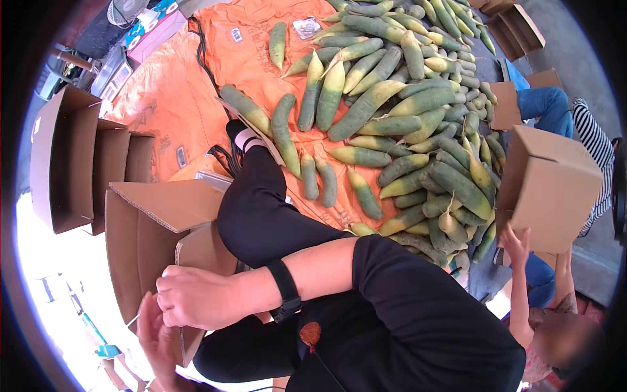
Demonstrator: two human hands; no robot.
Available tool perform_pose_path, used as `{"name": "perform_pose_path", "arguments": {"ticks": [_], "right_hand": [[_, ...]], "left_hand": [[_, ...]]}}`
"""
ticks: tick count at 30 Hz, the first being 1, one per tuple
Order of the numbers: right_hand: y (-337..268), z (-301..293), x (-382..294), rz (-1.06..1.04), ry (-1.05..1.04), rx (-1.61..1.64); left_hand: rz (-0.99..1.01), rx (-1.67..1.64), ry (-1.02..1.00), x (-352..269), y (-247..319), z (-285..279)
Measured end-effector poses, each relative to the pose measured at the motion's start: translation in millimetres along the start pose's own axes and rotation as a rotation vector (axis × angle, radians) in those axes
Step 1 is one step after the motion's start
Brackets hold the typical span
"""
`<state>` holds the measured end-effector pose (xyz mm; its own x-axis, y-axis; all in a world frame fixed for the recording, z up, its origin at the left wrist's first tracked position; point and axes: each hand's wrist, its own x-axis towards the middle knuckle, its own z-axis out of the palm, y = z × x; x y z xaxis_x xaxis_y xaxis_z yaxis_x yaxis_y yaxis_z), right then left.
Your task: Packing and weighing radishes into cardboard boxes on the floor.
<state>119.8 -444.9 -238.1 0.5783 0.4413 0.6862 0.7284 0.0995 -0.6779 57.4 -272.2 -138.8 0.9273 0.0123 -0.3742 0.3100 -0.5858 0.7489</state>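
An open cardboard box (142, 235) stands with its flaps raised beside my bent leg. My right hand (196, 296), with a black band on the wrist, is curled in front of this box. Close against its fingertips is my left hand (156, 328), fingers bent, at the lower left. A thin white strip (133, 319) sticks out by the left fingers; whether they grip it is unclear. What lies between the two hands is hidden. Beyond my knee, a large pile of green radishes (367, 117) spreads over an orange tarp (166, 98).
Several empty cardboard boxes (63, 161) stand at the left. A fan (126, 11) and a scale (115, 81) are at the far left. At the right, another person's hands (515, 245) hold a cardboard box (553, 196). A second person in a striped top (592, 127) sits behind it.
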Motion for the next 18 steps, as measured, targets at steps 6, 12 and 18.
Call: {"name": "perform_pose_path", "arguments": {"ticks": [6, 12, 18], "right_hand": [[12, -69, 1, 0.215, 0.29, 0.116], [18, -135, -38, 0.367, 0.288, -0.056], [42, -184, -98, 0.52, 0.263, -0.35]], "left_hand": [[0.136, 0.109, 0.363, -40, -47, 51], [0.187, 0.18, 0.51, -41, -55, 66], [0.233, 0.235, 0.475, -37, -61, 66]]}}
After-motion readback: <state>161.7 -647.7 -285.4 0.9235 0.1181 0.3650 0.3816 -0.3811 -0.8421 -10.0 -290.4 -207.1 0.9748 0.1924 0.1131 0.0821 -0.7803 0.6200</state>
